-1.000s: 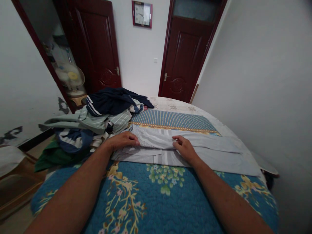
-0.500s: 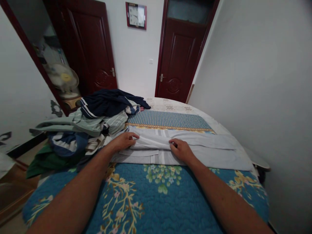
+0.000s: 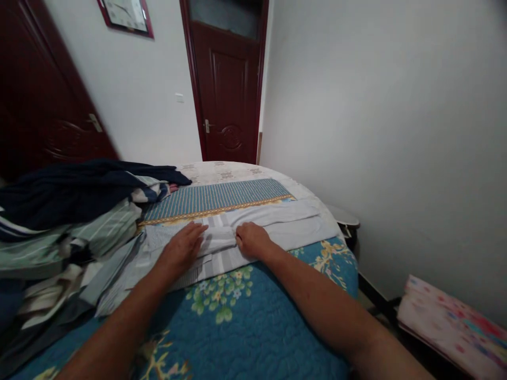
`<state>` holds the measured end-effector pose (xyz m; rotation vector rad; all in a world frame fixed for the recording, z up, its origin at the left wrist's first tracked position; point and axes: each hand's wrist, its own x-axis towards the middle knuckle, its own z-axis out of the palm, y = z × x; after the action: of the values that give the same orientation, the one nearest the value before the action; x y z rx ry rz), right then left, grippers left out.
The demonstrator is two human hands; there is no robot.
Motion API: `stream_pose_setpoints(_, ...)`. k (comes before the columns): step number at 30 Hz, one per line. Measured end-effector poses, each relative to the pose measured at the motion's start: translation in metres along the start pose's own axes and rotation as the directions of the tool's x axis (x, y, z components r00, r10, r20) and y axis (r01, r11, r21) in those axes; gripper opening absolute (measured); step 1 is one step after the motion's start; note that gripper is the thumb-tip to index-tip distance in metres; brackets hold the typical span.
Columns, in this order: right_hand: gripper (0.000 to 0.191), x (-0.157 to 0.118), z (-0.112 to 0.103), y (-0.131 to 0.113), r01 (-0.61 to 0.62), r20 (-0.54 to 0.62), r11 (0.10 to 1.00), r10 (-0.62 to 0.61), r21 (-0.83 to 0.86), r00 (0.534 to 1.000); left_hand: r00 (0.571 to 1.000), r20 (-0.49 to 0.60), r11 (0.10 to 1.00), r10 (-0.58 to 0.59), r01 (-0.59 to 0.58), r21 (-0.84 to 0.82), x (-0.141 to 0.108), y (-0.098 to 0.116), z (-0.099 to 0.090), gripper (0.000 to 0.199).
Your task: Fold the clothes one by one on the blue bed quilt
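Observation:
A light grey garment (image 3: 295,227) with striped and banded parts lies folded into a long strip across the table. My left hand (image 3: 184,245) rests on its striped part, fingers stretched out and fairly flat. To the right, my right hand (image 3: 252,240) is closed, with its fingertips pinching a fold of the same garment near the grey bands. Between the two hands runs a raised, creased layer of cloth. Part of the garment's left end is hidden under my left hand and forearm.
A heap of clothes rises on the left, with a navy garment (image 3: 79,184) above a pale green striped one (image 3: 106,224). Under the work lies a blue floral quilted cover (image 3: 273,311). A round stool (image 3: 343,215) and a pink floral box-like object (image 3: 451,322) stand on the right.
My view has swung to the right, bringing the pink object into sight. My left hand has flattened onto the garment, while the right hand has curled more tightly around its fold.

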<state>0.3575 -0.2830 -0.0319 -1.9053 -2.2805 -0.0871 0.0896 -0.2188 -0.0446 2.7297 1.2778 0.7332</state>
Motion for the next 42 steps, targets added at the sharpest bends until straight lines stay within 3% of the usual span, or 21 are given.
stream_pose_setpoints(4,0.029,-0.007,-0.005,0.025,-0.06,-0.01,0.998,0.059,-0.021,0.998,0.98,0.188,0.994,-0.064,0.046,0.098,0.011,0.022,0.026,0.06)
stream_pose_setpoints(7,0.035,-0.015,-0.004,0.063,-0.139,0.002,0.99,0.139,-0.024,0.99,0.965,0.212,0.968,-0.155,0.105,0.228,0.008,0.031,0.033,0.06)
stream_pose_setpoints(10,0.044,-0.022,0.003,0.112,-0.275,-0.012,0.961,0.274,-0.03,0.962,0.964,0.206,0.958,-0.169,0.111,0.265,0.002,0.034,0.033,0.061)
stream_pose_setpoints(13,0.05,-0.023,0.009,0.158,-0.448,-0.015,0.894,0.448,-0.019,0.894,0.958,0.213,0.948,-0.192,0.125,0.292,0.001,0.035,0.031,0.062)
stream_pose_setpoints(16,0.054,-0.02,0.013,0.189,-0.545,-0.021,0.839,0.544,-0.008,0.839,0.957,0.216,0.939,-0.195,0.118,0.324,0.003,0.036,0.03,0.062)
stream_pose_setpoints(19,0.053,-0.018,0.015,0.201,-0.603,-0.087,0.798,0.6,-0.012,0.795,0.959,0.21,0.936,-0.19,0.112,0.332,0.003,0.036,0.031,0.062)
stream_pose_setpoints(26,0.048,-0.037,0.008,0.229,-0.805,-0.117,0.591,0.804,0.049,0.583,0.964,0.193,0.936,-0.185,0.114,0.333,0.002,0.028,0.039,0.063)
stream_pose_setpoints(28,0.046,-0.042,0.006,0.237,-0.824,-0.184,0.563,0.818,0.064,0.544,0.965,0.189,0.936,-0.18,0.109,0.334,0.002,0.027,0.04,0.063)
stream_pose_setpoints(30,0.045,-0.041,0.005,0.237,-0.794,-0.286,0.604,0.774,0.063,0.565,0.967,0.183,0.935,-0.176,0.106,0.34,0.002,0.027,0.04,0.063)
stream_pose_setpoints(31,0.046,-0.038,0.006,0.234,-0.751,-0.327,0.658,0.723,0.057,0.609,0.967,0.183,0.934,-0.175,0.104,0.343,0.002,0.027,0.04,0.063)
stream_pose_setpoints(34,0.046,-0.025,0.014,0.217,-0.484,-0.306,0.875,0.468,0.028,0.829,0.966,0.193,0.933,-0.17,0.095,0.348,0.003,0.027,0.039,0.062)
stream_pose_setpoints(36,0.045,-0.016,0.021,0.205,-0.287,-0.21,0.957,0.288,0.037,0.934,0.967,0.195,0.936,-0.164,0.09,0.34,0.002,0.026,0.039,0.06)
stream_pose_setpoints(38,0.045,-0.009,0.027,0.197,-0.22,-0.142,0.974,0.226,0.055,0.964,0.971,0.186,0.942,-0.152,0.085,0.324,0.001,0.024,0.04,0.058)
stream_pose_setpoints(42,0.052,0.001,0.029,0.2,-0.354,-0.108,0.935,0.354,0.02,0.929,0.975,0.18,0.955,-0.129,0.073,0.288,0.0,0.021,0.042,0.056)
